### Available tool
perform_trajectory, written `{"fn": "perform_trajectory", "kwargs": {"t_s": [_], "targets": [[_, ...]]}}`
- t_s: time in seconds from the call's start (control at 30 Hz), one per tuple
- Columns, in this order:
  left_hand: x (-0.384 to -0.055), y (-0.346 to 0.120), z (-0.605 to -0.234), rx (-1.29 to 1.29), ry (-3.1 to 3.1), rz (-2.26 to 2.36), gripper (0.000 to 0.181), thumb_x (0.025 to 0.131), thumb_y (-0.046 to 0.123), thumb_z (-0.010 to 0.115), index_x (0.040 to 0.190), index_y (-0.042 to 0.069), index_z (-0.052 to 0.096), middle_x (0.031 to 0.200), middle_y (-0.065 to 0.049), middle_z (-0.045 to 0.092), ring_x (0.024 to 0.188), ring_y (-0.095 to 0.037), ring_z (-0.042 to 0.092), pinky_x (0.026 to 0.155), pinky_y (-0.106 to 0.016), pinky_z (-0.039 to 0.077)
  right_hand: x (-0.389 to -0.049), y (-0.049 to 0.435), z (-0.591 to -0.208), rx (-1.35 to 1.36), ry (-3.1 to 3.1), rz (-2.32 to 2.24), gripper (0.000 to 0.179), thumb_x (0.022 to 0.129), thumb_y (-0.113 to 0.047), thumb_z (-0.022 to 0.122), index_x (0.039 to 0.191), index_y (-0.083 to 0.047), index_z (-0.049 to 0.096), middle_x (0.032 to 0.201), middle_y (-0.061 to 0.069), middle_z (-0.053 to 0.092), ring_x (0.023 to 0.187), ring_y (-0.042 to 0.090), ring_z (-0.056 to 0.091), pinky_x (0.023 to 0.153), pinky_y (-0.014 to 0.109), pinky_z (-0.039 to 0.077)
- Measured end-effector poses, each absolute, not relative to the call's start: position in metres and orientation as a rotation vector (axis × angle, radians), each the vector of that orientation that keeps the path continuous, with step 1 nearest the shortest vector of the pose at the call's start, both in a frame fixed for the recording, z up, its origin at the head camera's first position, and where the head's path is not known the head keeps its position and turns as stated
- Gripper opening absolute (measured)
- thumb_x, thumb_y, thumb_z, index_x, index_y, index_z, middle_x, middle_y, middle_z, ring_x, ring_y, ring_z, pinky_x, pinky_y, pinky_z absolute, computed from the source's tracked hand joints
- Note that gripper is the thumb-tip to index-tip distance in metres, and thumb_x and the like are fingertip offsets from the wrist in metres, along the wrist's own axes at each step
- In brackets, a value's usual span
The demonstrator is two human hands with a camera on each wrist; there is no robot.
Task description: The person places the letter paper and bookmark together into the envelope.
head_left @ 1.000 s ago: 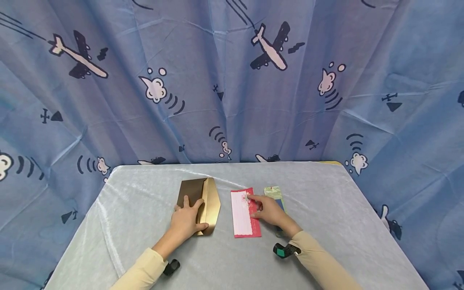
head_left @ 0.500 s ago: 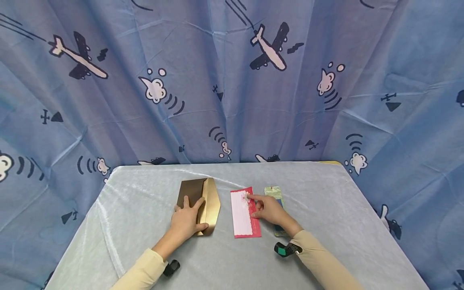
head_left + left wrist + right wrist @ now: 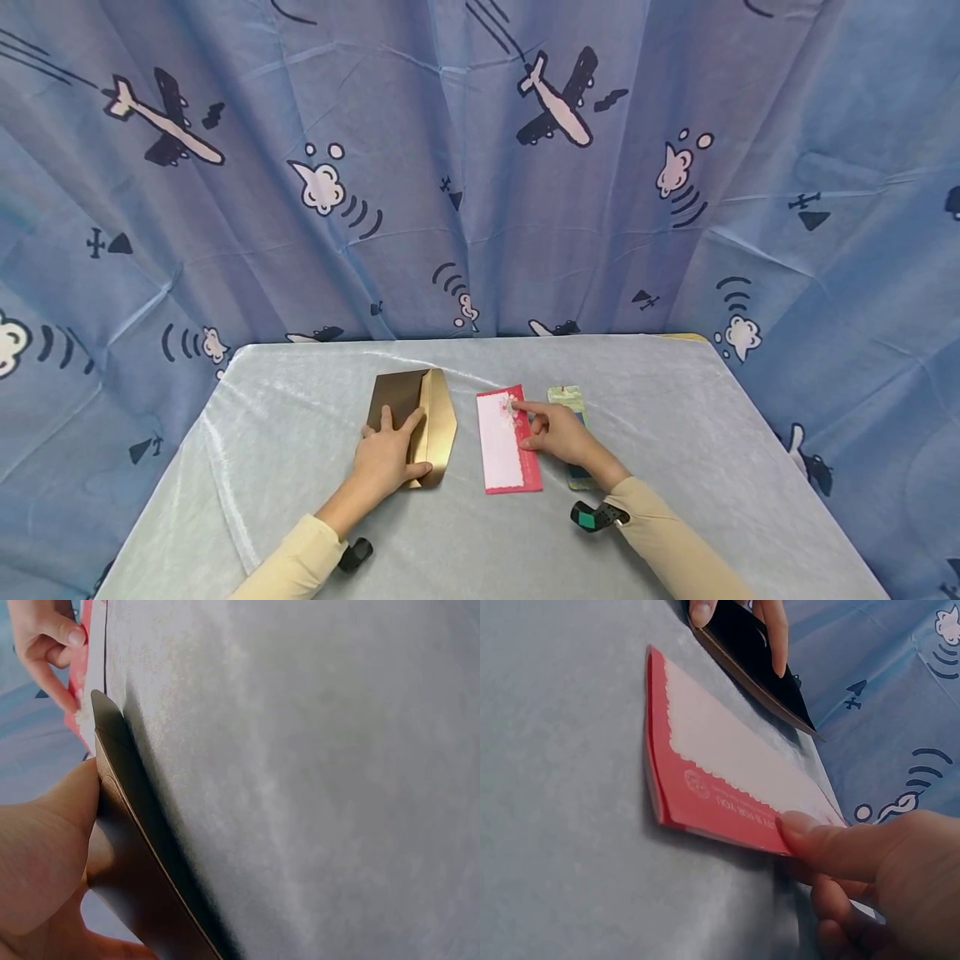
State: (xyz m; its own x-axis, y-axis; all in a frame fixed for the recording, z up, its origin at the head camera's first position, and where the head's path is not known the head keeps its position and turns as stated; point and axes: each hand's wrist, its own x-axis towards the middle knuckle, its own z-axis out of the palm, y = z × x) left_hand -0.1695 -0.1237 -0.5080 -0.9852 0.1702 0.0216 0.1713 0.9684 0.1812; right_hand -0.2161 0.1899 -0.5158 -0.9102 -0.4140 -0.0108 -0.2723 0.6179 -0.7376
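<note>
A gold envelope [image 3: 443, 425] lies on the table with its pointed flap opened out to the right. My left hand [image 3: 381, 457] rests on it, fingers spread over its body and thumb near the flap's lower part. Right of the envelope is a red greeting card [image 3: 498, 446] with a pale scalloped panel and a flower print. My right hand [image 3: 564, 435] holds this card by its right edge. In the right wrist view the thumb [image 3: 810, 829] lies on the card's face while other fingers curl below the edge, and the card's near end looks slightly raised.
A green and blue printed paper [image 3: 564, 397] lies right of the card, partly covered by the right hand and forearm. Grey velvety cloth [image 3: 300, 433] covers the table. Behind its far edge hangs a blue curtain [image 3: 420, 167] with airplane prints.
The card has shifted very slightly, its top edge a touch farther from me. My right wrist has edged a little to the right; the left hand and envelope stay put.
</note>
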Motion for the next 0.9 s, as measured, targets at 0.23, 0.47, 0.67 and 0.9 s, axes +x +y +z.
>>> {"fn": "perform_trajectory", "kwargs": {"t_s": [0.23, 0.47, 0.67, 0.9], "targets": [[-0.168, -0.124, -0.507, -0.271, -3.113, -0.297, 0.091, 0.072, 0.054, 0.082, 0.149, 0.024, 0.044, 0.145, -0.04, 0.042, 0.107, -0.067, 0.055, 0.063, -0.053, 0.056, -0.218, 0.189, -0.514, -0.578, 2.653, -1.216, 0.067, 0.078, -0.012, 0.083, 0.139, -0.011, 0.057, 0.069, -0.002, 0.056, 0.058, 0.005, 0.046, 0.054, 0.019, 0.039], [-0.168, -0.124, -0.506, -0.287, -3.118, -0.281, 0.091, 0.073, 0.055, 0.081, 0.15, 0.023, 0.044, 0.144, -0.041, 0.042, 0.107, -0.067, 0.055, 0.063, -0.053, 0.056, -0.221, 0.186, -0.509, -0.588, 2.63, -1.263, 0.068, 0.078, -0.01, 0.083, 0.14, -0.008, 0.056, 0.069, 0.0, 0.058, 0.056, 0.005, 0.046, 0.052, 0.02, 0.038], [-0.169, -0.125, -0.506, -0.293, -3.11, -0.276, 0.092, 0.072, 0.054, 0.082, 0.149, 0.022, 0.044, 0.143, -0.042, 0.042, 0.106, -0.067, 0.055, 0.065, -0.055, 0.056, -0.224, 0.181, -0.501, -0.554, 2.613, -1.259, 0.068, 0.08, -0.012, 0.082, 0.142, -0.011, 0.055, 0.072, 0.001, 0.058, 0.058, 0.008, 0.046, 0.052, 0.02, 0.037], [-0.169, -0.124, -0.507, -0.293, -3.101, -0.3, 0.092, 0.072, 0.055, 0.082, 0.149, 0.022, 0.044, 0.144, -0.042, 0.042, 0.106, -0.067, 0.056, 0.065, -0.055, 0.055, -0.228, 0.176, -0.498, -0.559, 2.621, -1.254, 0.067, 0.081, -0.012, 0.08, 0.142, -0.012, 0.054, 0.072, 0.002, 0.058, 0.06, 0.008, 0.046, 0.055, 0.021, 0.037]]}}
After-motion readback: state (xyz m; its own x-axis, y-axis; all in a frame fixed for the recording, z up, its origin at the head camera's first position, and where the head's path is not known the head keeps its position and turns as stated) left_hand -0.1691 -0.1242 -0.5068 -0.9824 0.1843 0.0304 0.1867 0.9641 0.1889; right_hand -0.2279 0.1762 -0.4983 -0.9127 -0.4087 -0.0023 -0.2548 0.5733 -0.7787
